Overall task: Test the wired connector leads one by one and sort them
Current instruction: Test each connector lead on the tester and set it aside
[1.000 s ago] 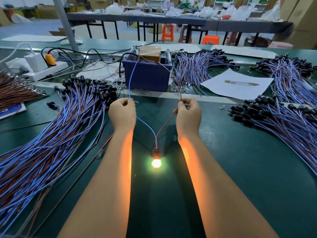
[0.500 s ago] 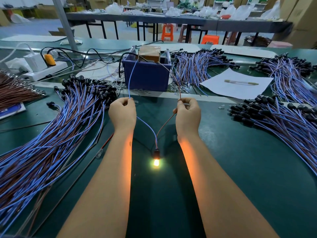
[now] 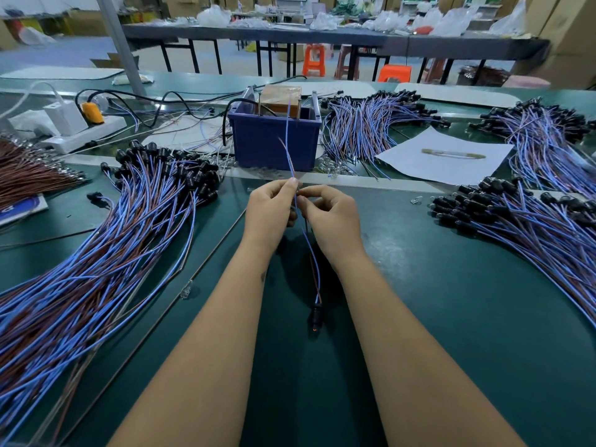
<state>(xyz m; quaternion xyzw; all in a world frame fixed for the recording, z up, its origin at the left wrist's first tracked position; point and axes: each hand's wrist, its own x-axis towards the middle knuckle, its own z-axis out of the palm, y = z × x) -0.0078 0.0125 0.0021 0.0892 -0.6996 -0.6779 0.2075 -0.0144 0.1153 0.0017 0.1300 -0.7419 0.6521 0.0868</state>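
Observation:
My left hand (image 3: 270, 210) and my right hand (image 3: 332, 217) are close together over the green table, both pinching the blue and brown wires of one connector lead (image 3: 310, 253). Its black lamp head (image 3: 316, 317) lies on the mat between my forearms, showing only a faint orange glow. The wire tips stick up above my fingers in front of the blue test box (image 3: 274, 141). A big pile of leads (image 3: 96, 253) spreads on the left, another pile of leads (image 3: 522, 227) lies on the right.
Two further lead bundles (image 3: 371, 124) (image 3: 548, 130) lie behind, beside a white paper sheet (image 3: 445, 156). A power strip (image 3: 84, 130) with plugs and brown wires (image 3: 29, 175) sit at the far left. A loose clear bulb (image 3: 186, 290) lies near the left pile.
My hands have come together at the middle, bringing the two wire ends side by side. The lamp, brightly lit before, has gone nearly dark.

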